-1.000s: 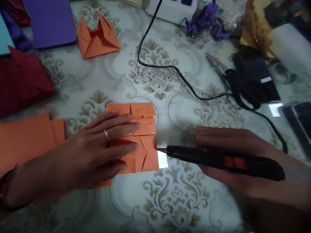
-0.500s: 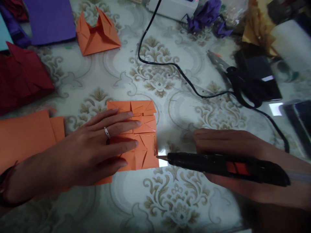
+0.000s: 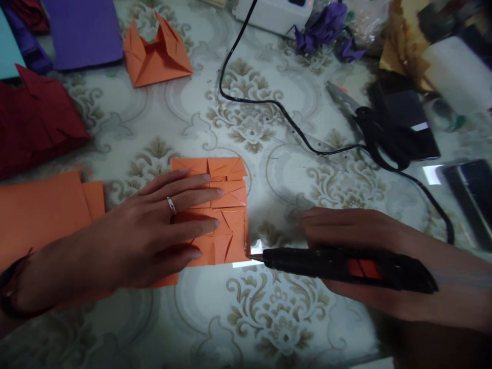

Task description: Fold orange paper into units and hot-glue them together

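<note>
My left hand [image 3: 154, 225], with a ring on one finger, lies flat with fingers apart on a folded orange paper piece [image 3: 230, 236], pressing it to the table. The paper shows several creased flaps, and a thin shiny line of glue runs near its right edge. My right hand [image 3: 353, 230] is wrapped around a black glue gun [image 3: 326, 266] with a red patch on its side. The gun's brass nozzle points left and meets the lower right edge of the paper. Part of the paper is hidden under my left hand.
Orange sheets [image 3: 38, 215] lie under my left forearm. Beyond are a folded orange piece [image 3: 157, 61], a dark red one [image 3: 42, 118] and purple paper [image 3: 86, 33]. A black cord [image 3: 284, 115] crosses the patterned tabletop. Scissors [image 3: 372, 128] and a phone-like slab [image 3: 469, 195] lie right.
The glue gun's nozzle has moved down along the paper's right edge, and the shiny line now reaches lower. My left hand stays on the paper. The view has shifted slightly.
</note>
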`<action>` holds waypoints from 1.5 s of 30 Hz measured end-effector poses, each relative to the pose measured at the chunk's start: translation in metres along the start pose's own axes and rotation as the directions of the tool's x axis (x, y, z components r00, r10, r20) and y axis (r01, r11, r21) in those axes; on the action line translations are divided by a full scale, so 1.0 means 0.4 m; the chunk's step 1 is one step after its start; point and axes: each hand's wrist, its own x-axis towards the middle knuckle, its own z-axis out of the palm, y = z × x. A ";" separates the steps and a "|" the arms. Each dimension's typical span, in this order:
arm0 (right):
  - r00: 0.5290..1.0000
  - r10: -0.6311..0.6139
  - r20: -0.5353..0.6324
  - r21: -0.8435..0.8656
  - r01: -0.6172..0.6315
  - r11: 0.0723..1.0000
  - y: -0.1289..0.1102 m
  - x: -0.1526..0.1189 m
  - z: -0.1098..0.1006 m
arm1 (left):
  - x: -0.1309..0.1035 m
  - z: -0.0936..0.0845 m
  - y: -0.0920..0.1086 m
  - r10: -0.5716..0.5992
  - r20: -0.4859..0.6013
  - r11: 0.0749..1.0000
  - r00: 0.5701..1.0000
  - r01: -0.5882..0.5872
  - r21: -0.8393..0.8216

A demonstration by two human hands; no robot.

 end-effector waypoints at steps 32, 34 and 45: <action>0.997 0.046 -0.056 0.057 -0.042 0.997 -0.039 0.067 0.081 | -0.003 0.001 0.005 0.029 -0.049 0.999 0.998 -0.031 -0.029; 0.997 0.047 -0.061 0.067 -0.043 0.997 -0.037 0.065 0.082 | -0.002 0.000 0.006 0.033 -0.047 0.999 0.998 -0.034 -0.021; 0.997 0.067 -0.043 0.093 -0.063 0.994 -0.028 0.054 0.086 | 0.000 -0.001 0.007 0.013 -0.038 1.000 0.999 -0.014 -0.023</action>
